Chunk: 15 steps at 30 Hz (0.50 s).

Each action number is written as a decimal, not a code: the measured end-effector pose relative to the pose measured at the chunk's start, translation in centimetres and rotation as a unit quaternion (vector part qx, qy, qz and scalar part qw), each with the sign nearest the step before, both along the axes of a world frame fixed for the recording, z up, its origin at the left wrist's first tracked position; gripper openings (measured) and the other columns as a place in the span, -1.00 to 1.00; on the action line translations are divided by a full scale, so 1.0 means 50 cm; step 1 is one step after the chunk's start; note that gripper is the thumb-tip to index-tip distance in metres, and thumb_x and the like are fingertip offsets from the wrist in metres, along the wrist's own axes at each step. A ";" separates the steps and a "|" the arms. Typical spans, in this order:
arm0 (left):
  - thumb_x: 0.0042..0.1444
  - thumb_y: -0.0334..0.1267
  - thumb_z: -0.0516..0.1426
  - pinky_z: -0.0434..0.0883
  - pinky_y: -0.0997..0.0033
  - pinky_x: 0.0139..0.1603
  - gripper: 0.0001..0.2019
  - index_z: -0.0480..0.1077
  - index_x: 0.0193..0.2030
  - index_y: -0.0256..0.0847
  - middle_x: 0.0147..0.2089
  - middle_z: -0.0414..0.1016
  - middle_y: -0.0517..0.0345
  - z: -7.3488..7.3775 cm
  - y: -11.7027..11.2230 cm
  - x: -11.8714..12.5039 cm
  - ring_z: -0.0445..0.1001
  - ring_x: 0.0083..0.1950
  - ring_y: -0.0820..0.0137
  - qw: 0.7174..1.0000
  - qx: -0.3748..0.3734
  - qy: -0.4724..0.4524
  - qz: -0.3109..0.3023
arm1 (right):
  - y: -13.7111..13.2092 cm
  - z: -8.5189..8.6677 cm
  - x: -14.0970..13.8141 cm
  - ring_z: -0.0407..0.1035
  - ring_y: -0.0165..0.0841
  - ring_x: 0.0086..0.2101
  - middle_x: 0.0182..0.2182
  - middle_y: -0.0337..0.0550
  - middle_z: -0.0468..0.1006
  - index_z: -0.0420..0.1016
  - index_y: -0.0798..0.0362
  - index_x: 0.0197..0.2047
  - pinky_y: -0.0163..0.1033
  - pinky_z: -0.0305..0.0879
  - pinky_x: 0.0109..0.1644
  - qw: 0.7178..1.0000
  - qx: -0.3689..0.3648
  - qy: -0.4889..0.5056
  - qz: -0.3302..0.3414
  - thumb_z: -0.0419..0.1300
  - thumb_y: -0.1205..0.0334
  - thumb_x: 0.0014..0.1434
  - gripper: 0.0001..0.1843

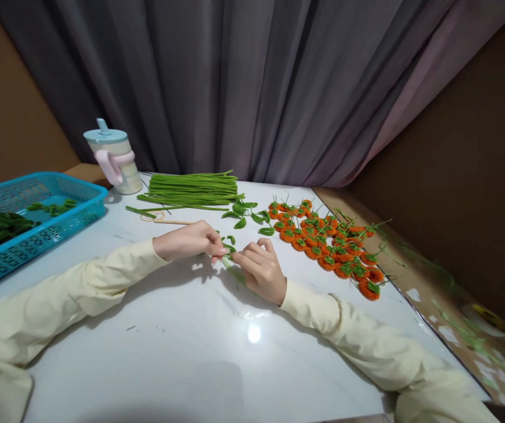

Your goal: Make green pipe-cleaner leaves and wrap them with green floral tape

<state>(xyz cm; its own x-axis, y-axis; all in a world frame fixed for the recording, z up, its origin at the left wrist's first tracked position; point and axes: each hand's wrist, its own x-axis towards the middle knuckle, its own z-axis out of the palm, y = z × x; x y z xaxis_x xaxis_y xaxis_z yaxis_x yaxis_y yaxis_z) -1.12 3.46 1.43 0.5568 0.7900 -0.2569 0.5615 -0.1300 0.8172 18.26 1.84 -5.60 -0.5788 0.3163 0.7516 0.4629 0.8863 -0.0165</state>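
Beyond the grip lie a bundle of green pipe cleaners (pixel 193 189) and loose green leaf loops (pixel 240 223); orange chenille pieces (pixel 315 252) spread to its right. Left hand (pixel 194 240) and right hand (pixel 263 271) pinch a small green pipe-cleaner piece (pixel 228 248) between their fingertips.

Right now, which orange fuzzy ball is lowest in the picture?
The orange fuzzy ball at the near right tip of the bunch; all the others sit higher up.
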 end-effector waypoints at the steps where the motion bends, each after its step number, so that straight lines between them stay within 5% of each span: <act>1: -0.06 -0.15 0.14 0.17 0.48 -0.39 -0.76 0.42 -0.55 -0.30 -0.55 0.43 0.16 -0.002 0.002 0.000 0.28 -0.45 0.44 1.000 -0.020 -0.005 0.004 | -0.002 0.001 0.000 0.26 -0.36 -0.42 -0.50 -0.18 0.46 0.34 0.12 -0.26 -0.16 0.01 -0.28 1.000 0.018 -0.008 -0.006 -0.11 0.54 0.14 -0.74; 10: -0.13 -0.17 0.14 0.08 0.48 -0.47 -0.74 0.29 -0.69 -0.28 -0.64 0.23 0.23 -0.015 0.011 0.006 0.12 -0.53 0.51 0.985 -0.166 -0.034 -0.017 | -0.011 0.002 0.004 0.29 -0.37 -0.37 -0.41 -0.19 0.48 0.34 0.08 -0.18 -0.15 0.00 -0.23 0.993 0.096 -0.055 -0.030 -0.08 0.50 0.22 -0.76; 15: -0.03 -0.14 0.12 0.14 0.52 -0.44 -0.74 0.38 -0.60 -0.28 -0.56 0.35 0.17 -0.015 0.017 0.000 0.22 -0.49 0.49 0.980 -0.189 -0.030 -0.058 | -0.011 0.000 0.005 0.30 -0.37 -0.37 -0.42 -0.18 0.48 0.35 0.08 -0.18 -0.14 0.01 -0.23 0.993 0.102 -0.056 -0.026 -0.07 0.50 0.22 -0.76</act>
